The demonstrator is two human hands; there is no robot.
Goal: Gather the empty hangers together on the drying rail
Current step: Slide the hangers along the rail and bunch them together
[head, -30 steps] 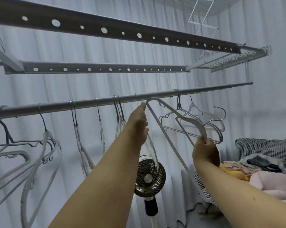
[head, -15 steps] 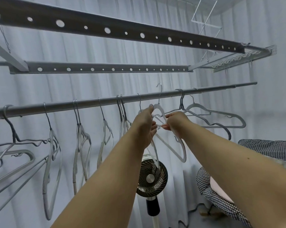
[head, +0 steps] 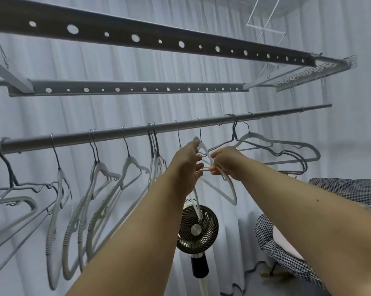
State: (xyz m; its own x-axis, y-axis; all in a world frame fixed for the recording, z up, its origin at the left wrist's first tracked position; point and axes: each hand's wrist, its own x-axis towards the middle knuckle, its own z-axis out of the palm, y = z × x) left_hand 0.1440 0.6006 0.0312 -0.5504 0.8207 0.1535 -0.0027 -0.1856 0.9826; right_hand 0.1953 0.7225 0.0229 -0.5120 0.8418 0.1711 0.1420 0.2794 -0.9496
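A grey round drying rail (head: 120,135) runs across the view, rising to the right. Several empty grey and white hangers (head: 99,189) hang spread along its left and middle. A small cluster of hangers (head: 287,150) hangs further right. At the rail's middle a white hanger (head: 230,189) hangs by its hook. My left hand (head: 188,165) holds this hanger near its neck, fingers curled toward it. My right hand (head: 225,162) pinches the same hanger's shoulder from the right side. Both hands nearly touch each other.
Two perforated bars (head: 137,89) of the ceiling rack sit above the rail. A standing fan (head: 198,231) is below my hands. Checked bedding (head: 287,251) lies at the lower right. White curtains (head: 116,65) cover the wall behind.
My right hand carried the white hanger up from lower right and its hook now sits on the rail. Both hands came together at its neck. The camera tilted slightly.
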